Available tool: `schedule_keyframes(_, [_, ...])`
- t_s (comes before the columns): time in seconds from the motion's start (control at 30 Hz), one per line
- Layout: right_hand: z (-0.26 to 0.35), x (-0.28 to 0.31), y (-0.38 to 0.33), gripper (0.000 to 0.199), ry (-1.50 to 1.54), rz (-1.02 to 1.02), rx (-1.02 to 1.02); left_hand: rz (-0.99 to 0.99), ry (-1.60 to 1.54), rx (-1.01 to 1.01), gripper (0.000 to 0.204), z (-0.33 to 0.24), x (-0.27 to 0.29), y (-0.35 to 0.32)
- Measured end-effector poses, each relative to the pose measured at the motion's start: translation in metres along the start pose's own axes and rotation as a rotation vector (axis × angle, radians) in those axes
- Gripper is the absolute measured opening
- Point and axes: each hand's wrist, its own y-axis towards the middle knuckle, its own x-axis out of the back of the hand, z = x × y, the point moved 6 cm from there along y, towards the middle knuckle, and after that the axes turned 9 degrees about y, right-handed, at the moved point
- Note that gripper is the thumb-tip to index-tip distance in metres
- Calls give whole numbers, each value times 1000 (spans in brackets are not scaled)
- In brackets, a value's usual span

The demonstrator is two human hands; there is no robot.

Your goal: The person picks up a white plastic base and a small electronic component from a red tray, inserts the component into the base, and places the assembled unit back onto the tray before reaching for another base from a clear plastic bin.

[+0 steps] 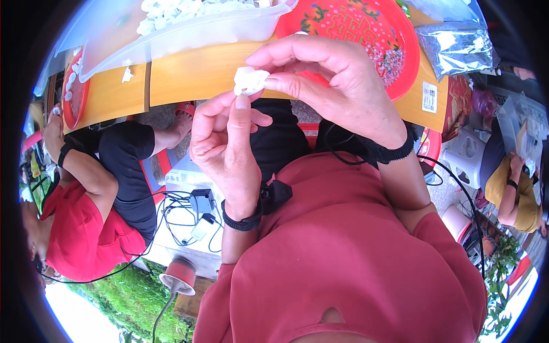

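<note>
While both hands pinch one small white plastic piece (250, 80) above the desk (189, 71), handling is mid-step. Left hand (226, 146) thumb presses beneath; right hand (337, 86) fingertips clamp its edge. Next likely needs a firm, aligned squeeze.

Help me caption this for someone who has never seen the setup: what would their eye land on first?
First, the two hands at the centre: the left hand and right hand together pinch a small white piece above the wooden table. Behind them, a bright red round tray sits at upper right, beside a clear plastic tub filled with more white pieces.
</note>
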Motion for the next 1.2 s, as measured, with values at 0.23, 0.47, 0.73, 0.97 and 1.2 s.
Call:
schedule_keyframes(0.23, [0, -2, 3, 14, -57, -29, 18, 9, -19, 14, 11, 2, 0, 2])
schedule_keyframes(0.47, [3, -2, 3, 15, -133, -48, -26, 60, -1, 69, 10, 7, -2, 3])
schedule_keyframes(0.73, [8, -7, 5, 17, -84, -36, -168, 68, -20, 6, 19, 5, -1, 0])
schedule_keyframes(0.97, [11, -23, 14, 19, -126, 16, -303, 173, -227, 69, 31, 3, 1, 8])
schedule_keyframes(1.2, [48, -41, 41, 20, -362, 156, -291, 43, -366, 204, 23, 17, 38, 22])
